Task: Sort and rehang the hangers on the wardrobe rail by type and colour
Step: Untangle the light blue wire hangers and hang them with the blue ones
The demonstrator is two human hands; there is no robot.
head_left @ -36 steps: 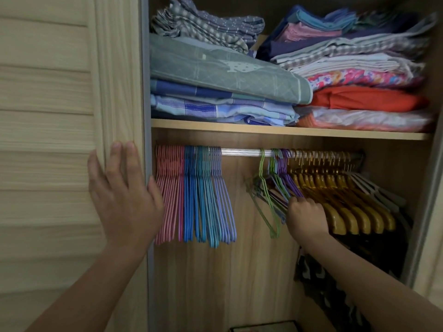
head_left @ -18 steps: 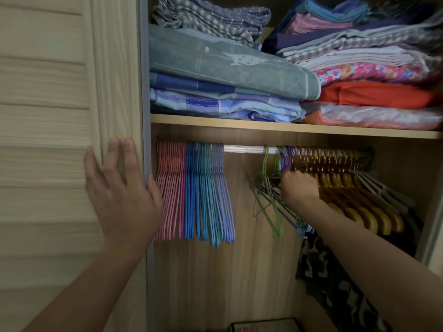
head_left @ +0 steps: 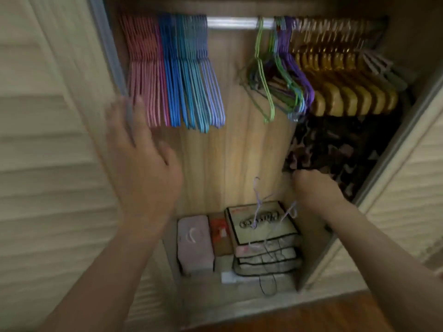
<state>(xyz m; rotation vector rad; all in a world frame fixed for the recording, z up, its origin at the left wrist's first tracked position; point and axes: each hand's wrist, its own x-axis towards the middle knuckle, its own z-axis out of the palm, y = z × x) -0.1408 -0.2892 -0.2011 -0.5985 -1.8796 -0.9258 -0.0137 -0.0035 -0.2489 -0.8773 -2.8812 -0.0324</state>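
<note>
Below the rail (head_left: 236, 22), blurred pale lilac wire hanger (head_left: 261, 207), pinched in right hand (head_left: 314, 190).

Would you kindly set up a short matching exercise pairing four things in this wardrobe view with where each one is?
Things:
1. pink hangers
2. yellow hangers
3. lavender hangers
4. pink box

Places:
A. right end of the rail
B. wardrobe floor, left of the stacked cases
C. left end of the rail
D. off the rail, hanging low beside the right hand

Pairs: 1-C, 2-A, 3-D, 4-B
</note>
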